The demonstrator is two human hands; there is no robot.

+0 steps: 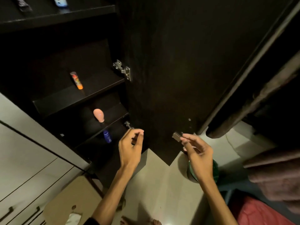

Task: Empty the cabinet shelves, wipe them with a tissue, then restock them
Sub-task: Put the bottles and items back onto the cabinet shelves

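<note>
The dark cabinet (68,98) stands with its door (170,70) swung open toward me. An orange tube (76,80) stands on one shelf, a pink bottle (99,115) on the shelf below it, and a blue bottle (107,136) on the lowest one. A white-blue bottle (60,1) and a dark item (23,4) sit on the top shelf. My left hand (130,146) hovers at the door's hinged edge, fingers curled, holding nothing. My right hand (197,151) pinches the small metal handle (176,136) near the door's lower edge. A white tissue (73,219) lies on a beige board at the bottom.
White drawers (24,168) with dark handles run along the left. The beige board (69,197) leans by the cabinet's foot. A green round container (191,172) sits on the pale floor under my right wrist. A brown towel (276,174) hangs at right above red fabric (259,213).
</note>
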